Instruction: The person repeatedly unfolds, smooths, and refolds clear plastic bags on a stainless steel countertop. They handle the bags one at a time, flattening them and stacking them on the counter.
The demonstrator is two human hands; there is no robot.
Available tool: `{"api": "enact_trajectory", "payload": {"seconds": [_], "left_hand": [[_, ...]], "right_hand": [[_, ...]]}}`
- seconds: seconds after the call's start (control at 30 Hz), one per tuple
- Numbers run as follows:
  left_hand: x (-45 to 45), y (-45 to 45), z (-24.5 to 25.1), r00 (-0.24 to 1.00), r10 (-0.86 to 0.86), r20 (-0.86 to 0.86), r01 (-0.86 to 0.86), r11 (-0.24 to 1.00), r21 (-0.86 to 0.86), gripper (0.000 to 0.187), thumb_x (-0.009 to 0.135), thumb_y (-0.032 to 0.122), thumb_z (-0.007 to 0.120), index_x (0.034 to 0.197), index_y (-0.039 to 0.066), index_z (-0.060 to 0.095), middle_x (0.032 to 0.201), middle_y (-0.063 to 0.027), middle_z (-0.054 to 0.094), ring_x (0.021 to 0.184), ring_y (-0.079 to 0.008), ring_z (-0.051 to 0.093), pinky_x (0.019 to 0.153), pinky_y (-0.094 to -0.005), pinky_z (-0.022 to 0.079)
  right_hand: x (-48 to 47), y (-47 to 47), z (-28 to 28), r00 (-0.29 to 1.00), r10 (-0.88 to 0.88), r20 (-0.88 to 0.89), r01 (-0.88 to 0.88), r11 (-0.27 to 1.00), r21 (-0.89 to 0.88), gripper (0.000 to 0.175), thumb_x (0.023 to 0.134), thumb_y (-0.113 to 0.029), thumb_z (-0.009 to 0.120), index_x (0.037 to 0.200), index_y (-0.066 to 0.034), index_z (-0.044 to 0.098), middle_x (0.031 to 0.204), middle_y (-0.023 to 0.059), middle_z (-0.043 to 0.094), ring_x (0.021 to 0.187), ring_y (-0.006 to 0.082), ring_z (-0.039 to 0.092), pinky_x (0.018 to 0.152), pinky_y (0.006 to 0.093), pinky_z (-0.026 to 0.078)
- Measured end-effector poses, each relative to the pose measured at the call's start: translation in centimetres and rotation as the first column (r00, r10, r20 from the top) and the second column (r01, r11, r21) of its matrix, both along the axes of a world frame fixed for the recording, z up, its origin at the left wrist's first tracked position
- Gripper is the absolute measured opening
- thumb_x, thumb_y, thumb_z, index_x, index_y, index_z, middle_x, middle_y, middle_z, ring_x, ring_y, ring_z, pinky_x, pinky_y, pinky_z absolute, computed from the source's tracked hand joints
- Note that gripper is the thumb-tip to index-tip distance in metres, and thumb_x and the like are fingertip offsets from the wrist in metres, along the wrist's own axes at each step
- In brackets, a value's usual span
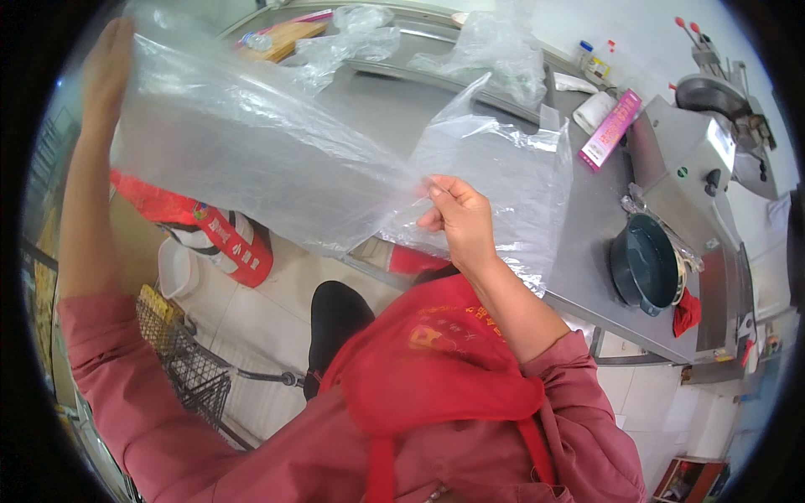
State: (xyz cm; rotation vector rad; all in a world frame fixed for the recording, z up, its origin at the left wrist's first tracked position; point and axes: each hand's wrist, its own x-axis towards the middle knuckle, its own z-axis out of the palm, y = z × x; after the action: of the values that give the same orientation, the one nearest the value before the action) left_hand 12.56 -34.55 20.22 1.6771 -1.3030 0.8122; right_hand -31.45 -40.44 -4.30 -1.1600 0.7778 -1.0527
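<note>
Clear plastic film (270, 163), perhaps a large thin bag, stretches across the view between my two hands. At the upper left my left hand (110, 75) is raised at the film's far end, blurred, its fingers held together along the edge. My right hand (462, 217) pinches the near end between thumb and forefinger, above the front edge of the steel worktable (371, 104). Beyond the right hand, more clear crinkled plastic (497, 170) spreads over the table and hangs past its front edge. I cannot tell if both pieces are joined.
Crumpled plastic bags (497, 53) and a wooden board (295, 41) lie at the back. Rightward are a pink box (609, 130), a dark green pot (646, 261), a red cloth (687, 312) and a steel slicing machine (682, 151). A red sack (236, 248) and white tub (177, 269) stand below left.
</note>
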Motion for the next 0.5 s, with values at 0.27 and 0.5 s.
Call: {"api": "enact_trajectory", "payload": {"seconds": [0.27,0.5], "left_hand": [[0.4,-0.9,1.2,0.997,-0.038,-0.074,0.031,0.995,-0.095,0.05,0.097,0.042,0.049,0.129,0.004,0.057,0.125,-0.0129,0.062,0.114,-0.0231,0.057,0.101,-0.0318,0.039],[-3.3,-2.2,2.0,0.993,-0.113,0.034,0.116,0.982,-0.149,0.043,0.099,0.039,0.049,0.121,0.005,0.062,0.111,-0.0068,0.065,0.101,-0.0167,0.059,0.089,-0.0282,0.043]], "right_hand": [[0.3,-0.8,0.2,0.973,-0.011,0.229,-0.023,0.989,0.147,0.025,0.096,-0.018,0.055,0.12,-0.0094,0.054,0.102,0.0054,0.066,0.07,0.0097,0.061,0.065,0.0251,0.049],[1.1,-1.8,-2.4,0.976,0.021,0.218,-0.054,0.988,0.146,0.024,0.096,-0.025,0.059,0.112,-0.0076,0.057,0.097,0.0049,0.063,0.071,0.011,0.06,0.065,0.0259,0.051]]}}
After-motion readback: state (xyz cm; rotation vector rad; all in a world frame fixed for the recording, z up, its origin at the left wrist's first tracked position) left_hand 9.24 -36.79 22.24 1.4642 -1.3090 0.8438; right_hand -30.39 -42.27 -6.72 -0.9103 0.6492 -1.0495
